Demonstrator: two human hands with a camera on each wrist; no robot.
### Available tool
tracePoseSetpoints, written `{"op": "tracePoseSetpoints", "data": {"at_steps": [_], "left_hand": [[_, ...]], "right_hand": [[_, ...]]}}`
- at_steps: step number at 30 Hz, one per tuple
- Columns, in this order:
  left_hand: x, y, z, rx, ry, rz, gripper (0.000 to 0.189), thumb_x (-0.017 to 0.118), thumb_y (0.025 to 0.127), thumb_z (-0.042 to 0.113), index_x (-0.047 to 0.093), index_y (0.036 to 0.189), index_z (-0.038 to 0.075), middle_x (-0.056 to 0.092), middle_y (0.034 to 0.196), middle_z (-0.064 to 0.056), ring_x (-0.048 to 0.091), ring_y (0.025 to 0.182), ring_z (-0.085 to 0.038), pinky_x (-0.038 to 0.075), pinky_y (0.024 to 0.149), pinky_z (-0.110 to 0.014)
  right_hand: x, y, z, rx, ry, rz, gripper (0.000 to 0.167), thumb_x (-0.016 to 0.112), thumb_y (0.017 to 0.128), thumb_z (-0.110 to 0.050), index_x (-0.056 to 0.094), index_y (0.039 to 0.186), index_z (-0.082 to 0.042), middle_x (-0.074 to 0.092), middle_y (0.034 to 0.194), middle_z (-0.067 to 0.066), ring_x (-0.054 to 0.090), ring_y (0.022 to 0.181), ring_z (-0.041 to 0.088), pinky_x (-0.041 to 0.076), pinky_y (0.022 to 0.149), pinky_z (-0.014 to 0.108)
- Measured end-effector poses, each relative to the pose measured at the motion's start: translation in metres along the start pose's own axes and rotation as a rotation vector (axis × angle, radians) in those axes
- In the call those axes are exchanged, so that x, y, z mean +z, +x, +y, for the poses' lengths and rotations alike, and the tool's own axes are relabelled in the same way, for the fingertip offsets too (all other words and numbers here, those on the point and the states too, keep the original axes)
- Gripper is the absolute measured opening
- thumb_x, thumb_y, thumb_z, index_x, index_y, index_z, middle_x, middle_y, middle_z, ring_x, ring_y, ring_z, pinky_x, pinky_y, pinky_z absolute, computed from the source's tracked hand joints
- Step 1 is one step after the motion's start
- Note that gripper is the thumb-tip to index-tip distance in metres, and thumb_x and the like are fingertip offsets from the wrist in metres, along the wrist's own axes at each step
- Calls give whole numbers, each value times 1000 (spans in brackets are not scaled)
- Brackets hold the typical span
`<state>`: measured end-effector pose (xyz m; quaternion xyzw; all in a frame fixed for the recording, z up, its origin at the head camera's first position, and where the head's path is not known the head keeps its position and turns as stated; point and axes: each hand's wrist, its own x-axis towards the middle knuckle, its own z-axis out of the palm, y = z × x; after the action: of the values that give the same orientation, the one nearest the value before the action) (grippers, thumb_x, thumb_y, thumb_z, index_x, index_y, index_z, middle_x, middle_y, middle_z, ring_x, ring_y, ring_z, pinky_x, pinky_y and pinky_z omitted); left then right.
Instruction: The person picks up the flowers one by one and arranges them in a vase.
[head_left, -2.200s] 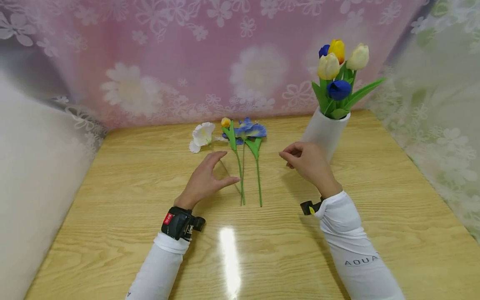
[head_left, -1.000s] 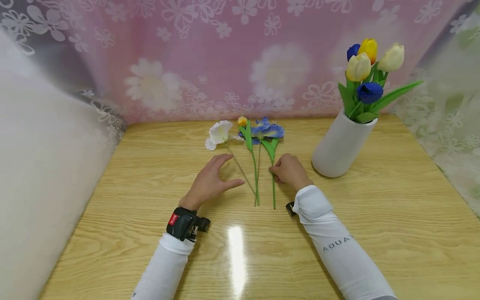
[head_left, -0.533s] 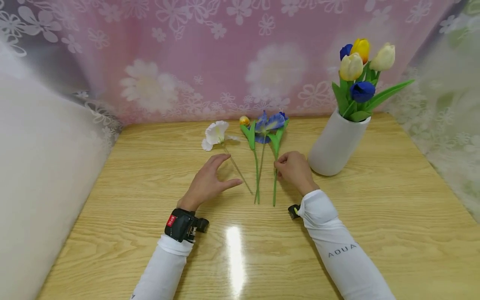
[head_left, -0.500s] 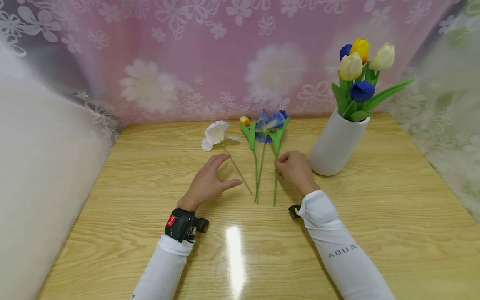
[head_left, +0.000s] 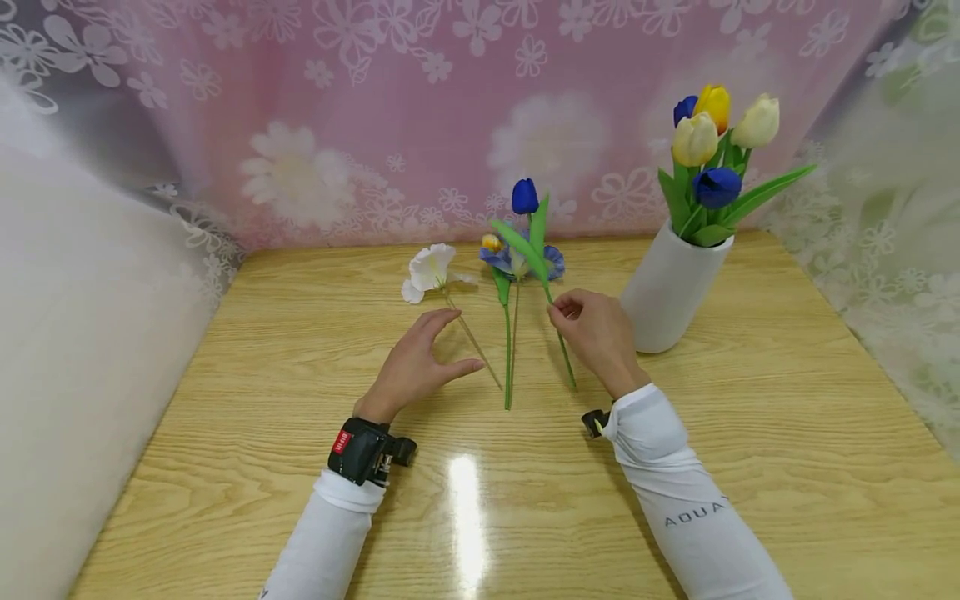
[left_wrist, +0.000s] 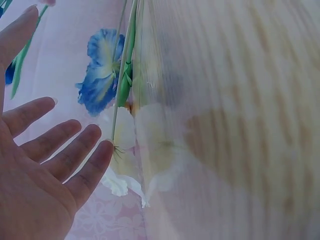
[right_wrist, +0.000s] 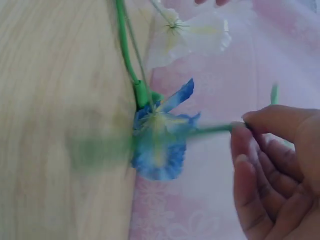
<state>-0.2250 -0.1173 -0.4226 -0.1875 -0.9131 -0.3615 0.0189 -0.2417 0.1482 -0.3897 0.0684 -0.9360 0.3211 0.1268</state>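
Note:
Between thumb and index finger, my right hand point(head_left: 598, 333) pinches the green stem of a blue tulip point(head_left: 525, 197), its bloom raised at an upward slant. In the right wrist view the stem point(right_wrist: 212, 129) crosses in front of a blue iris-like flower point(right_wrist: 160, 150). My left hand point(head_left: 412, 362) has its fingers spread beside the white flower point(head_left: 431, 268), fingertips right at that flower's thin stem. A small yellow-orange tulip point(head_left: 492, 242) lies over the blue iris-like flower point(head_left: 555, 262), their stems side by side on the table.
To the right, a white vase point(head_left: 671, 292) holds several tulips: cream, yellow and blue, with one long leaf point(head_left: 780, 192) sticking out rightward. The wooden table point(head_left: 300, 333) meets a pink floral cloth point(head_left: 420, 150) at its back edge.
My right hand came from beside the vase to the blue tulip, pinched its stem and lifted it, tipping the bloom up and leftward. The left hand keeps its pose.

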Motion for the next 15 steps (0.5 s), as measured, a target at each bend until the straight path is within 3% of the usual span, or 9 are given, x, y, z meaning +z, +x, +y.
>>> {"op": "tracePoseSetpoints", "data": {"at_steps": [15], "left_hand": [[-3,4,7,-2,-50,-3,91,66,77,65,37,148,17,35,148,-3,40,129,-24,41,98,-43]], "right_hand": [[-30,0,-16,-358,-23,204,15,73,87,-21,75,92,-7,70,83,6,64,67,20,52,57,36]]}}
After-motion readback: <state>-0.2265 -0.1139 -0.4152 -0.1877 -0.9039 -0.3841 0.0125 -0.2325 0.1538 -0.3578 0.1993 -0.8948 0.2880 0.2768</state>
